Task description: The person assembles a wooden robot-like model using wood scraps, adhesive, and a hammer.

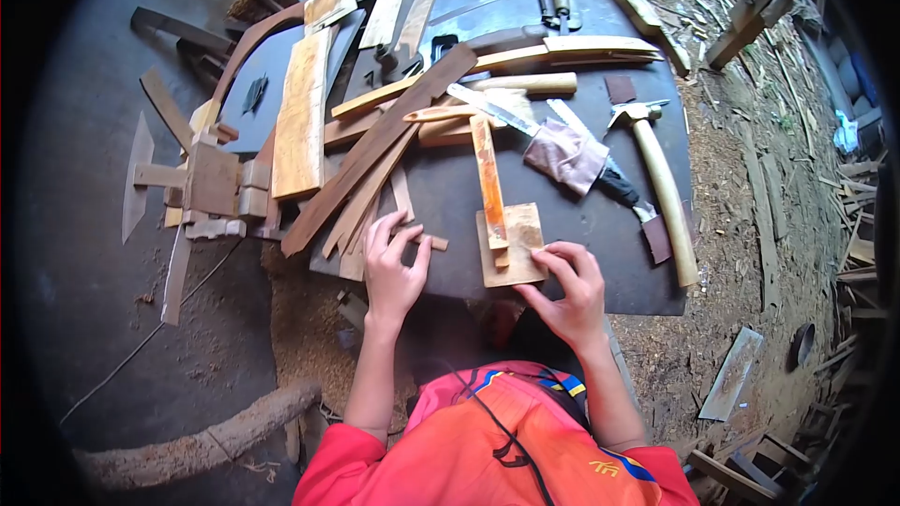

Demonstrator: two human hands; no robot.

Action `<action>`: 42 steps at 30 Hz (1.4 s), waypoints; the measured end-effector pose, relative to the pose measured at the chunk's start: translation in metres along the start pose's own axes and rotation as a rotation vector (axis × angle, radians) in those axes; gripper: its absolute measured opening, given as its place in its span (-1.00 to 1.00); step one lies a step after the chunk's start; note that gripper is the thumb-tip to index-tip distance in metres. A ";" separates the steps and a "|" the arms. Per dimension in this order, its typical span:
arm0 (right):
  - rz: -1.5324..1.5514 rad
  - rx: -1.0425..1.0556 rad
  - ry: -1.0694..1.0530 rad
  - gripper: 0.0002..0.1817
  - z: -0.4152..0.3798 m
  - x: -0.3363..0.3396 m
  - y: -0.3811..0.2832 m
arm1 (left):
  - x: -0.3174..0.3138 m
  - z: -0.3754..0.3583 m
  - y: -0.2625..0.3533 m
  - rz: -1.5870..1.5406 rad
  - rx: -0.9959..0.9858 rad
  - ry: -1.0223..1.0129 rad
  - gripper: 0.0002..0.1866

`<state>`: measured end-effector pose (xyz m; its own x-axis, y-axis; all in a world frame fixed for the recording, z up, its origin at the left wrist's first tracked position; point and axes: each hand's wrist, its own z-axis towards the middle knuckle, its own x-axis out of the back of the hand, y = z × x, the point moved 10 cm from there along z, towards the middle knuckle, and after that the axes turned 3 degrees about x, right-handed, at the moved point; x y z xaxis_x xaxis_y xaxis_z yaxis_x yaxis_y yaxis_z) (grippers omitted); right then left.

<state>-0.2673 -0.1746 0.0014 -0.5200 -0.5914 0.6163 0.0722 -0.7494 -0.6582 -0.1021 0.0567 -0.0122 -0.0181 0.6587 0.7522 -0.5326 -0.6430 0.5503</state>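
Near the front edge of the dark table lies a light square board with an orange-brown wooden strip resting over it. My right hand touches the board's right edge and lower corner with thumb and a finger. On the left, my left hand hovers by the lower ends of several thin wood strips, fingers curved and apart. A small wood piece lies just at its fingertips; whether they touch it I cannot tell. To the right of the board are a hammer and a cloth-wrapped saw blade.
A long dark plank and a wide light board lie across the table's left side. A clamp sits at the back. Left of the table stands a wooden block assembly. A log lies on the floor at lower left.
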 end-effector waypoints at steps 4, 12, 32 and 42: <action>-0.011 0.020 0.013 -0.46 0.001 0.002 -0.003 | 0.001 -0.006 0.006 -0.046 -0.012 -0.003 -0.83; -0.013 0.036 -0.007 -0.42 0.001 0.003 -0.003 | -0.010 -0.021 0.034 -0.169 -0.129 -0.042 -0.69; -0.496 -0.534 0.153 -0.45 -0.020 0.163 0.123 | -0.022 -0.018 0.047 -0.094 -0.122 0.153 -0.60; -0.451 -0.536 0.278 -0.51 -0.029 0.161 0.121 | -0.020 -0.016 0.045 -0.111 -0.095 0.147 -0.59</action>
<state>-0.3665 -0.3515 0.0083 -0.6017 -0.1111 0.7910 -0.5860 -0.6115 -0.5317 -0.1390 0.0209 -0.0083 -0.0746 0.7779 0.6240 -0.6158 -0.5281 0.5847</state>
